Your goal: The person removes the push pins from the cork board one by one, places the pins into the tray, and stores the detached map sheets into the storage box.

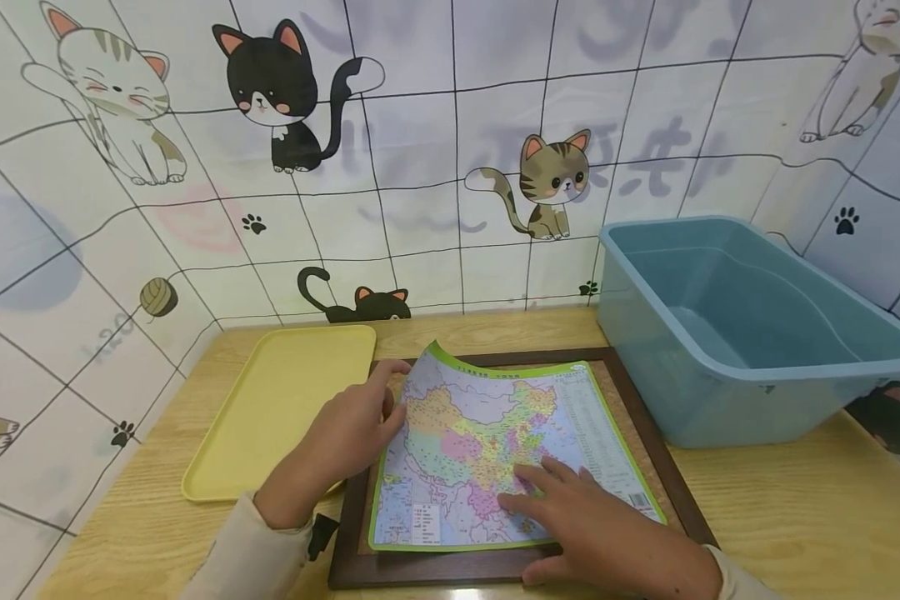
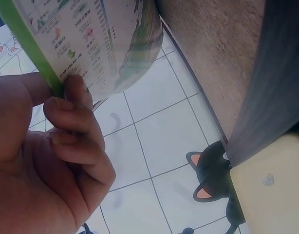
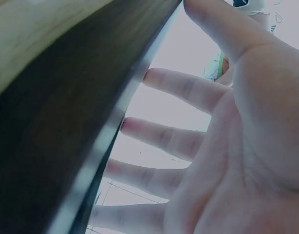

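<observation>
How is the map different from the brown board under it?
The map is many-coloured, while the board is brown. The map is smaller than the board, whose dark frame shows past it. The map's far left corner curls up, while the board looks flat. Both have four sides.

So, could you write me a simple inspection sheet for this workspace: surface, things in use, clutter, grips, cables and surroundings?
Surface: wood-grain tabletop.
Job's things: a map lies on a dark-framed board, its upper-left corner curling up.
Clutter: yellow tray left of the board; blue bin to its right.
Grips: the left grip, a bare hand, pinches the map's left edge; the right grip, also bare, has its fingers spread over the map's lower right.
Cables: nothing seen.
Surroundings: white backdrop printed with cartoon cats, paw prints and dark grid lines.
</observation>
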### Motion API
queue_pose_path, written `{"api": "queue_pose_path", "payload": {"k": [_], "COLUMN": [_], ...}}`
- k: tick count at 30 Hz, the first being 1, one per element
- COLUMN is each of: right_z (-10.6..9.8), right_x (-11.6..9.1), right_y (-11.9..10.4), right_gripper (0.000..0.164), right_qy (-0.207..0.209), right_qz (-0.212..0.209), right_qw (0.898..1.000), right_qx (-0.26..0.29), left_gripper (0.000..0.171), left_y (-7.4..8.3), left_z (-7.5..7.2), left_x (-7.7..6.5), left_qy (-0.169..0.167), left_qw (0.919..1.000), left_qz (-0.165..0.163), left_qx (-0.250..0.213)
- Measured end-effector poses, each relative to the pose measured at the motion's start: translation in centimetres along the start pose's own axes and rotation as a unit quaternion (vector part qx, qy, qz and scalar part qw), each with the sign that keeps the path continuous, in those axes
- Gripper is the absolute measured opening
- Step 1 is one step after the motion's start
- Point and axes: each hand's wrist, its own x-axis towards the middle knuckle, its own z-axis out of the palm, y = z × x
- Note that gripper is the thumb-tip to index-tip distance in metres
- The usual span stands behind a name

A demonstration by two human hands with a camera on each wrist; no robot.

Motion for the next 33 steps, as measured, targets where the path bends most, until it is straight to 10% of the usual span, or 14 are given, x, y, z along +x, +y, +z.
{"api": "queue_pose_path", "payload": {"k": [6, 14, 22, 33], "right_z": [-0.2, -2.1, -4.4, -6.0], "right_x": [-0.5, -1.5, -4.5, -7.9], "right_y": [0.0, -0.4, 0.1, 2.5], "right_gripper": [0.071, 0.063, 0.051, 0.060], "right_qy": [0.030, 0.170, 0.387, 0.521], "right_qz": [-0.014, -0.016, -0.047, -0.047], "right_qw": [0.998, 0.977, 0.911, 0.845], "right_qx": [-0.049, -0.126, -0.133, -0.113], "left_gripper": [0.049, 0.049, 0.049, 0.049], "left_y": [0.1, 0.3, 0.5, 0.3], "left_z": [0.0, 0.0, -0.1, -0.3], "left_x": [0.0, 0.1, 0.0, -0.1], "left_qy": [0.010, 0.013, 0.017, 0.024], "left_qw": [0.9999, 0.9999, 0.9998, 0.9996], "left_qz": [0.003, -0.003, -0.009, -0.014], "left_qx": [0.006, 0.000, 0.001, 0.000]}}
